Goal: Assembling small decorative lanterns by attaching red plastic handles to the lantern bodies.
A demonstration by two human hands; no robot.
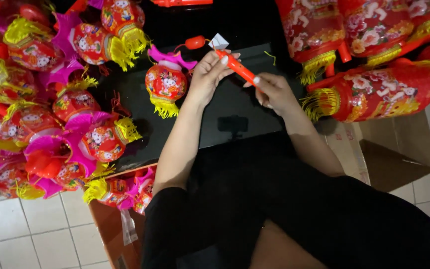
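Observation:
My left hand (207, 74) and my right hand (273, 92) both grip a slim orange-red stick handle (239, 68) over a dark glossy table (225, 109). The left hand holds the stick's far end, where a small white paper tag (219, 41) sticks up. A thin cord runs from that end to a red oval knob (195, 42). Below it hangs a small round red lantern (165, 83) with a pink top frill and yellow tassel fringe, just left of my left hand. The right hand pinches the stick's near end.
Several similar small lanterns (75, 104) crowd the table's left side. Larger cylindrical red lanterns (374, 92) with yellow fringe lie at the right. An open cardboard box (384, 154) stands on the tiled floor at right, another box with lanterns (125, 199) at lower left.

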